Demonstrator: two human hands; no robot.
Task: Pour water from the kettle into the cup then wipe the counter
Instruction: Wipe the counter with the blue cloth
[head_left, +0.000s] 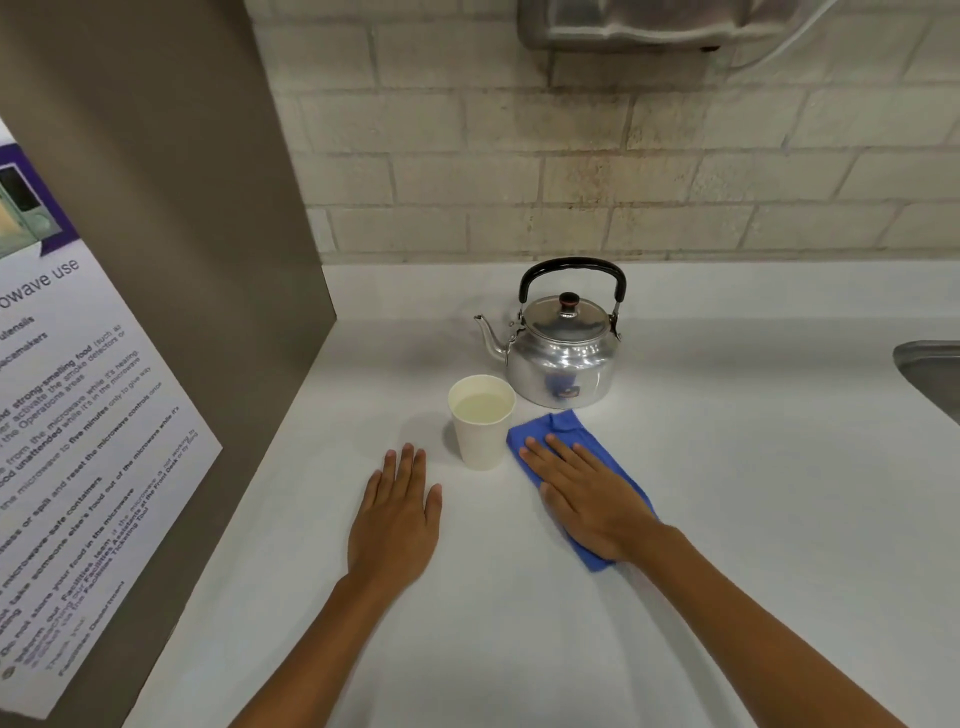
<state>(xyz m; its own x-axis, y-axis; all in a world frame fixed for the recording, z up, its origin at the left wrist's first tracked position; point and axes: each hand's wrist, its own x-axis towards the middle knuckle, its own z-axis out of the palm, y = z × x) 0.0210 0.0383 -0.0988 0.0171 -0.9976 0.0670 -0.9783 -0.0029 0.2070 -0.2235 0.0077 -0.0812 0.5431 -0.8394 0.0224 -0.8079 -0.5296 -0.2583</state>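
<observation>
We press our right hand (587, 493) flat, fingers spread, on the blue cloth (566, 431), just right of the water-filled cup (482, 422). Our left hand (397, 512) lies flat and empty on the counter (727, 519). The kettle (558, 345) stands just beyond the cup.

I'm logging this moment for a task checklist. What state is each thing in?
Kettle: upright on the counter, lid on.
Cup: upright, holds liquid.
Blue cloth: flat on the counter, under the right hand.
Right hand: flat, palm down on the cloth.
Left hand: flat on the bare counter, holding nothing.
</observation>
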